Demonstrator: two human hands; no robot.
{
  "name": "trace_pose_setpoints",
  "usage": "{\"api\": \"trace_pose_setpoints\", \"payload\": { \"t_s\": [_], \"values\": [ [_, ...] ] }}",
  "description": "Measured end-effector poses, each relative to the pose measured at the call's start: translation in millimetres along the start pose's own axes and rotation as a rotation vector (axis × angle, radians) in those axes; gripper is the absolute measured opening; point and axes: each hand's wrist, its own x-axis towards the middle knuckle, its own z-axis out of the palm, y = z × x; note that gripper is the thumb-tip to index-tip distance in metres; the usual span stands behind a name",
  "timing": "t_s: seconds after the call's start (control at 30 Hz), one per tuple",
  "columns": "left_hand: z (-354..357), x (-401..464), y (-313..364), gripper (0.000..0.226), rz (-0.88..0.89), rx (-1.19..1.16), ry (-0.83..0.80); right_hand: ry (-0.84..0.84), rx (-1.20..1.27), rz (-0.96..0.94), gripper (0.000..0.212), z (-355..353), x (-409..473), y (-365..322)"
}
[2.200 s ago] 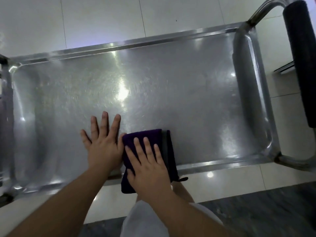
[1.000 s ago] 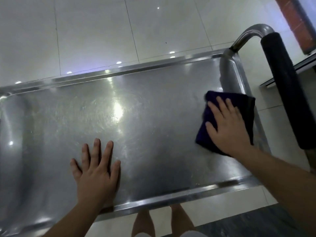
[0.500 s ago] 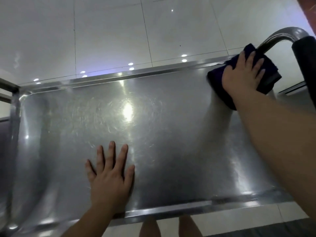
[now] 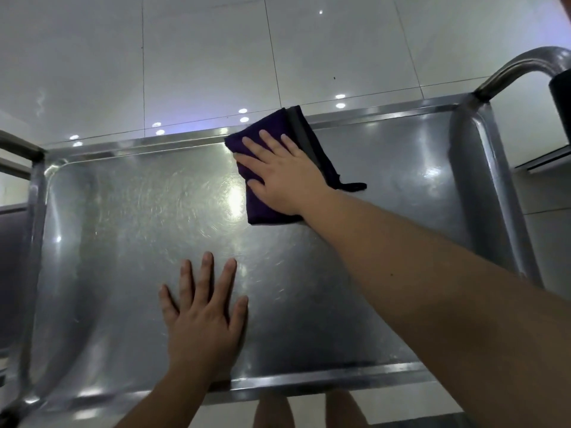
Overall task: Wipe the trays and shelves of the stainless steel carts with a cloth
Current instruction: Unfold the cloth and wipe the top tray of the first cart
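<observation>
The steel tray (image 4: 123, 211) lies with its long axis left to right. Near its front edge, left of middle, the left hand (image 4: 204, 319) rests flat, fingers spread and straight. At the back edge, right of middle, the right hand (image 4: 278, 177) presses flat, fingers straight, on the folded purple cloth (image 4: 262, 208), whose far corner overlaps the rim. At the right end rises the cart handle (image 4: 522, 64).

The right hand (image 4: 284, 177) hides much of the cloth (image 4: 265, 208); the cart's black handle (image 4: 560, 100) is cut off, seemingly padded.
</observation>
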Motion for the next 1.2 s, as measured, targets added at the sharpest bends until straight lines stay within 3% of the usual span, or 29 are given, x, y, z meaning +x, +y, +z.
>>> {"api": "trace_pose_setpoints", "payload": {
  "t_s": [0.23,0.33,0.4,0.63,0.8,1.2],
  "values": [
    [-2,-1,1,0.068,0.011,-0.020,-0.005,0.132,0.018,0.447,0.069,-15,-65,139],
    [-3,-1,1,0.068,0.022,-0.014,-0.017,0.129,0.071,0.720,0.074,-23,-120,200],
    [-4,-2,0,0.068,0.024,-0.011,-0.024,0.096,0.054,0.803,0.076,-22,-154,210],
    [-6,-5,0,0.066,0.032,-0.038,-0.031,0.157,0.093,0.774,0.074,37,-261,114],
    [-8,-5,-1,0.066,0.039,-0.047,-0.044,0.053,0.074,0.700,0.079,92,-334,5],
    [-11,-4,-3,0.065,0.053,-0.050,-0.072,-0.007,0.075,0.346,0.066,92,-243,-104]
  ]
}}
